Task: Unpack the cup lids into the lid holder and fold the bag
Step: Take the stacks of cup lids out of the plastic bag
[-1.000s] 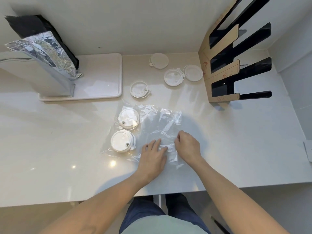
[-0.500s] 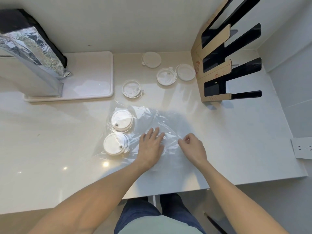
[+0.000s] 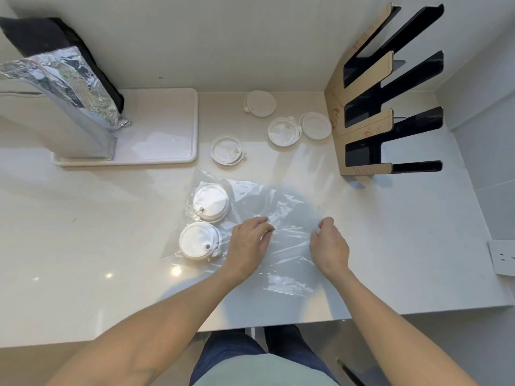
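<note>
**Bag flat on counter, both hands on it**

Bag (image 3: 278, 218) lies on counter (image 3: 83, 232); two lids (image 3: 211, 202) inside at its left end. Left hand (image 3: 246, 243) rests on the film, fingers curled. Right hand (image 3: 328, 246) pinches the film. Four lids loose beside holder (image 3: 365, 112).

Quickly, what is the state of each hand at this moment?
Left hand: open, lying loosely curved on the clear plastic bag, gripping nothing.
Right hand: fingers curled at the bag's right side; whether it pinches the plastic cannot be told.
</note>
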